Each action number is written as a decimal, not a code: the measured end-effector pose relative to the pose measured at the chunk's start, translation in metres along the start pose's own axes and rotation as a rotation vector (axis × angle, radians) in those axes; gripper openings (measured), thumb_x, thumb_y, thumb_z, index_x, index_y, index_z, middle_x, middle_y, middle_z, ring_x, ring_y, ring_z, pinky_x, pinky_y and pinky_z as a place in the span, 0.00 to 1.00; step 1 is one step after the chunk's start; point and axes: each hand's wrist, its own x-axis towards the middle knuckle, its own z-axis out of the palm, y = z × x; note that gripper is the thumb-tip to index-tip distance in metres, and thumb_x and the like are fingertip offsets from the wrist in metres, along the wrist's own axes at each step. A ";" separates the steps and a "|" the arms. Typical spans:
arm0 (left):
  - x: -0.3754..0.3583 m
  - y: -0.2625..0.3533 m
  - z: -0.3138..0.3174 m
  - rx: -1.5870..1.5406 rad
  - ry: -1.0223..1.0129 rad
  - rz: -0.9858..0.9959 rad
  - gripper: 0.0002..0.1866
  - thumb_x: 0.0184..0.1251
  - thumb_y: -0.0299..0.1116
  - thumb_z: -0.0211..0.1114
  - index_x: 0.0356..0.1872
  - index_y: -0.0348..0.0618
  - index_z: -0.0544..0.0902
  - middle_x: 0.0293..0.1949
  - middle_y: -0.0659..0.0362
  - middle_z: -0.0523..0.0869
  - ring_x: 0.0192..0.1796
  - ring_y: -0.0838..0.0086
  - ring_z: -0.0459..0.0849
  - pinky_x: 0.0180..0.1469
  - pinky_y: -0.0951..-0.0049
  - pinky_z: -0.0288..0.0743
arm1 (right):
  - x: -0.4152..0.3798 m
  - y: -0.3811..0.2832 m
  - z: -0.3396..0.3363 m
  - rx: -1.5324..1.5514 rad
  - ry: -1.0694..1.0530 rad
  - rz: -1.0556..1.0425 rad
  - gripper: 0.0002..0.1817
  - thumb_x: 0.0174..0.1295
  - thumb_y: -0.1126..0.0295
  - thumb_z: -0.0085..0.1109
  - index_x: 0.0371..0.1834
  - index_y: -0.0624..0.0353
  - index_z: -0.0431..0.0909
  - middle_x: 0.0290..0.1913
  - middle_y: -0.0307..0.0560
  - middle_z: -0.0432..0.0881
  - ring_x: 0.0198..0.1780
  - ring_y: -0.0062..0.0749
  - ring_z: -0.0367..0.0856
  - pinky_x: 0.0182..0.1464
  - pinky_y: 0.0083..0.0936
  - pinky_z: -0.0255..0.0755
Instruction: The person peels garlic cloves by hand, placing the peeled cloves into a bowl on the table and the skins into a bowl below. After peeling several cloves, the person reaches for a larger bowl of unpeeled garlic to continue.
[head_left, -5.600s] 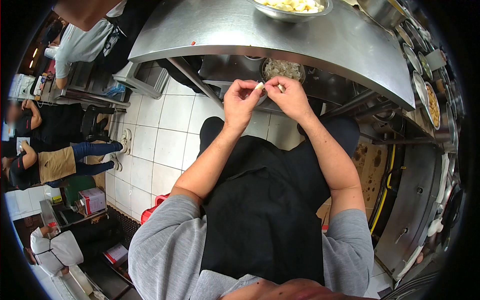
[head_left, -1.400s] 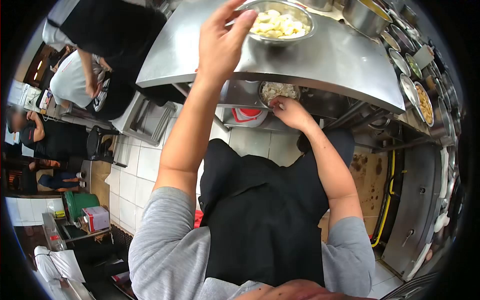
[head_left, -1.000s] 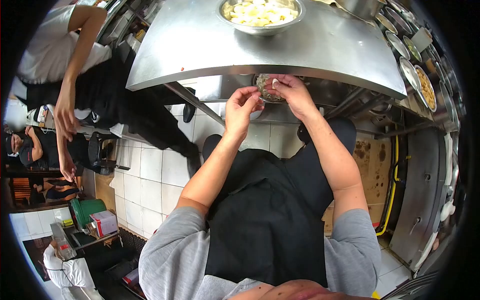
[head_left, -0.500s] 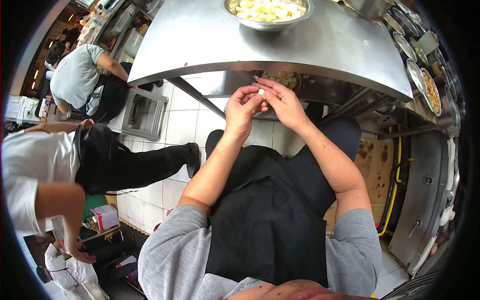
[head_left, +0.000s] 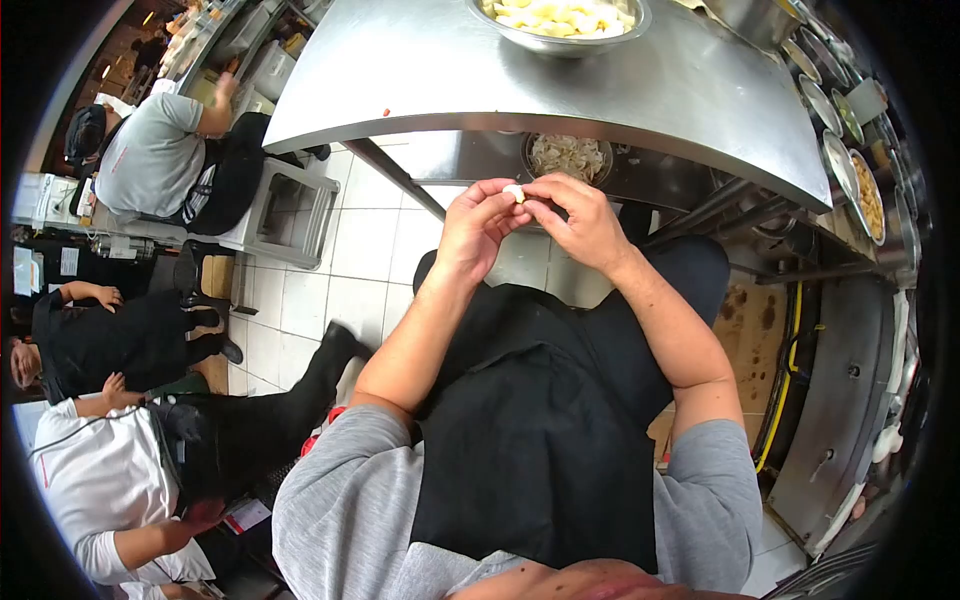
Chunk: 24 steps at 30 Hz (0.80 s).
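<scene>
A small pale garlic clove (head_left: pixel 514 192) is pinched between the fingertips of both hands, just below the table's front edge. My left hand (head_left: pixel 478 228) holds it between thumb and forefinger, its other fingers curled. From the other side, my right hand (head_left: pixel 578 222) is closed with its fingertips against the clove. Beyond my hands, papery garlic skins (head_left: pixel 567 155) lie in a round container on the shelf under the table. Above, on the tabletop, peeled cloves (head_left: pixel 560 16) fill a steel bowl (head_left: pixel 582 46).
The steel table (head_left: pixel 420 75) curves across in front of me. Metal bowls and trays of food (head_left: pixel 864 195) line the right side. A grey plastic stool (head_left: pixel 290 215) and a seated person (head_left: pixel 150 155) are at left. Several other people are lower left.
My hands have shifted slightly down and the clove shows more clearly. The view has moved, revealing more of the skins. At left, a person in white has moved lower and another in black appears.
</scene>
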 end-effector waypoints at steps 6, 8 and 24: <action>-0.011 -0.019 -0.017 0.029 -0.014 -0.008 0.09 0.68 0.28 0.65 0.45 0.36 0.78 0.39 0.56 0.85 0.39 0.74 0.85 0.48 0.71 0.83 | -0.015 0.003 0.015 0.071 -0.028 0.137 0.07 0.64 0.74 0.61 0.42 0.65 0.82 0.36 0.50 0.83 0.37 0.36 0.84 0.41 0.26 0.77; -0.018 -0.030 -0.027 0.058 -0.004 -0.008 0.10 0.67 0.27 0.65 0.45 0.35 0.77 0.37 0.56 0.85 0.37 0.74 0.85 0.46 0.70 0.83 | -0.030 0.011 0.025 0.185 -0.113 0.371 0.07 0.65 0.73 0.60 0.41 0.66 0.82 0.35 0.46 0.86 0.36 0.26 0.83 0.41 0.25 0.77; -0.102 -0.109 -0.094 0.138 -0.154 -0.246 0.09 0.70 0.27 0.64 0.46 0.35 0.76 0.37 0.56 0.85 0.37 0.76 0.85 0.43 0.75 0.84 | -0.176 0.006 0.082 0.428 -0.141 0.834 0.07 0.68 0.73 0.57 0.42 0.67 0.79 0.36 0.41 0.84 0.34 0.17 0.81 0.38 0.16 0.77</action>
